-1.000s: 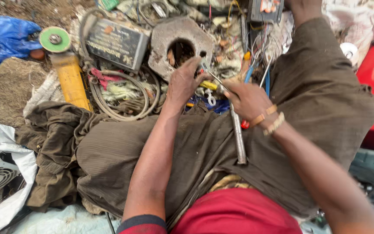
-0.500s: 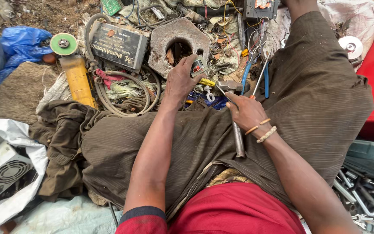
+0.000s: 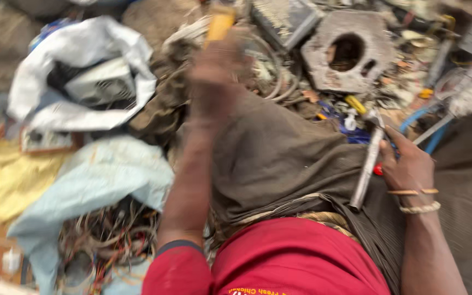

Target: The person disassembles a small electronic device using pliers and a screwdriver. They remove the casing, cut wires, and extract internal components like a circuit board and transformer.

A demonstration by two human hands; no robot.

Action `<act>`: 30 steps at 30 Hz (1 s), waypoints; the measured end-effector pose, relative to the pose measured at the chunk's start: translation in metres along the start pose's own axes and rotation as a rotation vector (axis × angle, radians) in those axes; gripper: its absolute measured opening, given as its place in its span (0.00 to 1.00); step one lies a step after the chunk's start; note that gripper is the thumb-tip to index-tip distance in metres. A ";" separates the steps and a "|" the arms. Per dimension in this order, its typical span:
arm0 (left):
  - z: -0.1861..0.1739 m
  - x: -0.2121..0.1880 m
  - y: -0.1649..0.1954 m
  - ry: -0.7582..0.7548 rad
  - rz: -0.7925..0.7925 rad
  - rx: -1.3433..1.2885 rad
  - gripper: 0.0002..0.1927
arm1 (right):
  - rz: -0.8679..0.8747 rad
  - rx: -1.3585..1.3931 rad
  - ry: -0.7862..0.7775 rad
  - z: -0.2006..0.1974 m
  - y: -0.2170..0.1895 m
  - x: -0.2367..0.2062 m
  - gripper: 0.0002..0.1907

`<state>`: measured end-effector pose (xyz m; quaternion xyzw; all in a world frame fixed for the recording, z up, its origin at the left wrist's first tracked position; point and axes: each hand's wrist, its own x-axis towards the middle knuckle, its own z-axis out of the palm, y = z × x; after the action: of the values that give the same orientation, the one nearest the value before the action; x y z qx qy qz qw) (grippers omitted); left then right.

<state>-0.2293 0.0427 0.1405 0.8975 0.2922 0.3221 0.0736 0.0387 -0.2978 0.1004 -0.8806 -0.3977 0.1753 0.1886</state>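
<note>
Over the lap, right hand (image 3: 408, 166) grips a long grey metal tool (image 3: 367, 164) lying on brown cloth (image 3: 279, 153). Left hand (image 3: 214, 60), blurred, is closed around a yellow rectangular block (image 3: 219, 22). White plastic bag (image 3: 77, 71) lies left.

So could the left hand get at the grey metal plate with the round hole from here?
Probably yes: the left hand, blurred, is raised near the yellow object, and only loose cables lie between it and the grey metal plate.

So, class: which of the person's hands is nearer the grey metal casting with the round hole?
Right. The right hand sits just below the casting; the blurred left hand is farther left.
</note>
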 end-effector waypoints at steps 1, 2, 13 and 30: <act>-0.023 -0.005 -0.026 0.288 0.148 0.159 0.09 | -0.008 -0.001 -0.002 0.002 -0.001 0.001 0.21; -0.054 -0.015 -0.057 0.171 -0.039 0.363 0.21 | -0.067 0.005 0.015 0.003 -0.002 0.003 0.20; -0.126 -0.087 -0.129 -0.928 -0.835 0.720 0.16 | -0.127 0.125 -0.020 -0.032 -0.021 0.003 0.19; 0.096 0.082 -0.015 -0.525 -0.185 -0.023 0.21 | 0.025 0.048 -0.420 0.073 -0.046 -0.012 0.17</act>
<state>-0.1255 0.1070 0.1042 0.9188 0.3404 0.0738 0.1859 -0.0316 -0.2643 0.0607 -0.8248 -0.4132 0.3666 0.1206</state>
